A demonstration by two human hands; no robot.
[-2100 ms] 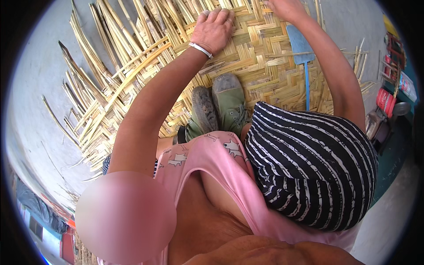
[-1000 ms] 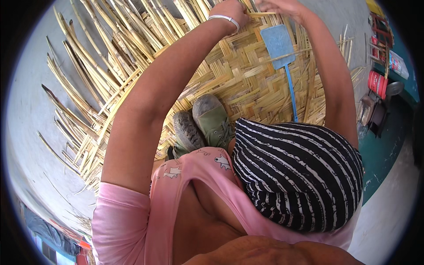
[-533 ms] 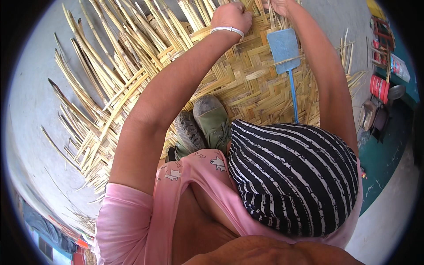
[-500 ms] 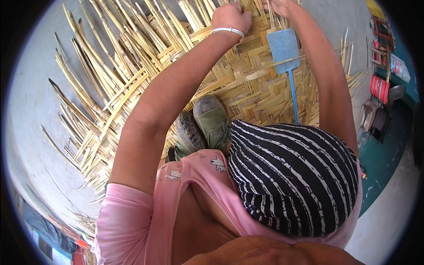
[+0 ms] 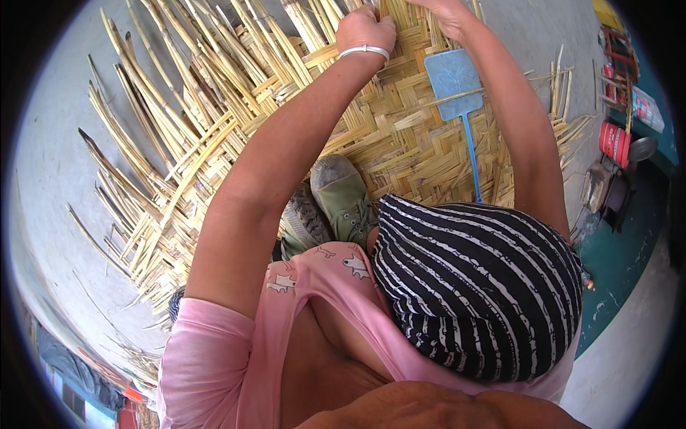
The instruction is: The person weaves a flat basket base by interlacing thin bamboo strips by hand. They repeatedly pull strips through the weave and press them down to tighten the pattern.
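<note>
A woven mat (image 5: pixel 400 146) of split yellow cane lies on the floor, with long loose cane strips (image 5: pixel 207 68) sticking out at its left and far sides. My left hand (image 5: pixel 365 33), a white bangle at its wrist, is closed at the mat's far part, on what looks like a cane strip; its fingertips are mostly hidden. To its right, my right hand (image 5: pixel 446 14) reaches over the weave at the upper edge, where its fingers are partly cut off. A blue fly swatter (image 5: pixel 455 84) lies on the mat below my right hand, with a thin strip across it.
My green shoes (image 5: pixel 339 193) rest on the mat, beside my knee in black-and-white striped cloth (image 5: pixel 479 286). Along the right stand a red tin (image 5: pixel 614 143), a white packet (image 5: pixel 647 109) and dark metal items on a green surface (image 5: pixel 614 300). Grey floor (image 5: pixel 53 164) borders the mat.
My left hand has shifted slightly left and down. My right hand has moved a little left and toward the upper edge. The fly swatter's head has slid slightly left.
</note>
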